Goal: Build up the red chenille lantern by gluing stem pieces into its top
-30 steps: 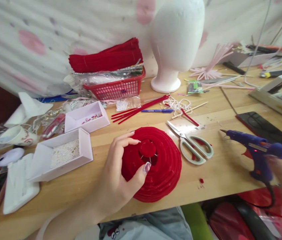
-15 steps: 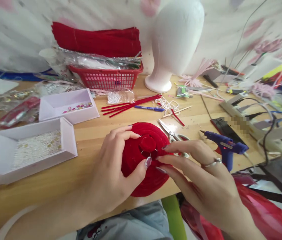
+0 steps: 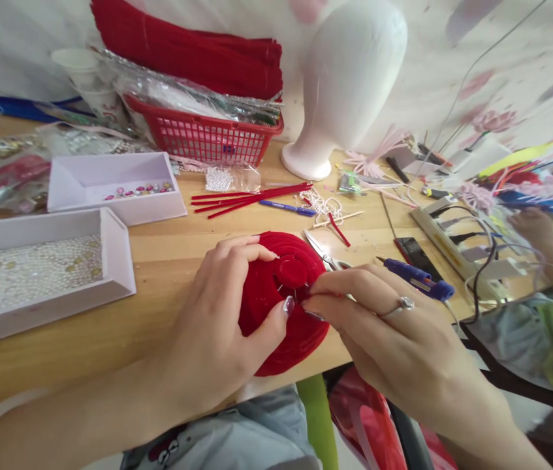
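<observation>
A round, domed piece of coiled red velvety stems (image 3: 283,346) rests at the table's front edge. A red button-like disc (image 3: 292,271) sits in its middle, with thin silvery wire ends sticking out of the gap below it. My left hand (image 3: 230,313) grips the dome from the left, fingers over its top and thumb near the disc. My right hand (image 3: 388,326) pinches with thumb and forefinger at the gap's right side; what is between the fingertips is hidden. Just behind the dome lie scissors (image 3: 324,251), partly covered by my right hand.
A blue glue gun (image 3: 416,277) and a phone (image 3: 418,254) lie right, by a power strip (image 3: 455,248). White boxes of beads (image 3: 119,258) stand left. Behind are red stems (image 3: 237,203), a pen (image 3: 286,208), a red basket (image 3: 202,134) and a foam head (image 3: 349,78). Another person's arm (image 3: 550,241) shows far right.
My right hand's fingers have drawn together into a tighter pinch at the centre gap. The view has shifted, and another person's arm now shows at the right. My left hand keeps its hold.
</observation>
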Demonstrator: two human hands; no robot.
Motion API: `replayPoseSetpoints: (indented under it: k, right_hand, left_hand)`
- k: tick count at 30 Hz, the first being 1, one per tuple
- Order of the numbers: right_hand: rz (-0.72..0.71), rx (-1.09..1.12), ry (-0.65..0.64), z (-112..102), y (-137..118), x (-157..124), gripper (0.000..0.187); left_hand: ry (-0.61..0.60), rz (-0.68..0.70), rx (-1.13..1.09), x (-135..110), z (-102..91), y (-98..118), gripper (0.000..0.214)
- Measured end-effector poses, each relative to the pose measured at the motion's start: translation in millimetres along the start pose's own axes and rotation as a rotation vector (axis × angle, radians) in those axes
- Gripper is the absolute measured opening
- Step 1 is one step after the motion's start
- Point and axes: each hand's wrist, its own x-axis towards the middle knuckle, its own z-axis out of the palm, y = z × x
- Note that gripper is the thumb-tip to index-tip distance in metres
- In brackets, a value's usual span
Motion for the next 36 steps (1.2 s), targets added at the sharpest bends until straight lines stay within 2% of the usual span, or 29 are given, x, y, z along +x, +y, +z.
replayPoseSetpoints:
  k: [7,18,22,25,30,36]
  right_hand:
    - [-0.012,-0.051,-0.086,-6.7,1.8,6.4,0.019]
    - [-0.151,-0.083,-0.146,-17.5,16.5,15.7,0.023]
    - [-0.107,-0.049,-0.181,-17.1,17.9,19.8,0.018]
    - [-0.096,-0.037,-0.207,-17.7,17.6,26.4,0.026]
    - [-0.205,-0.057,-0.249,-20.5,19.1,36.0,0.037]
    - [-0.135,0.007,-0.247,-19.5,25.5,33.0,0.022]
  left_hand:
    - [0.004,-0.004,-0.02,0.4,1.1,1.5,0.033]
    - [0.014,-0.05,-0.057,0.9,1.7,1.9,0.03]
    - [0.009,-0.052,-0.064,1.1,0.9,4.2,0.028]
    - [0.016,-0.059,-0.072,2.2,1.7,6.5,0.027]
    - [0.027,-0.062,-0.057,3.9,4.5,8.5,0.028]
    - [0.021,-0.059,-0.041,4.5,3.7,8.2,0.029]
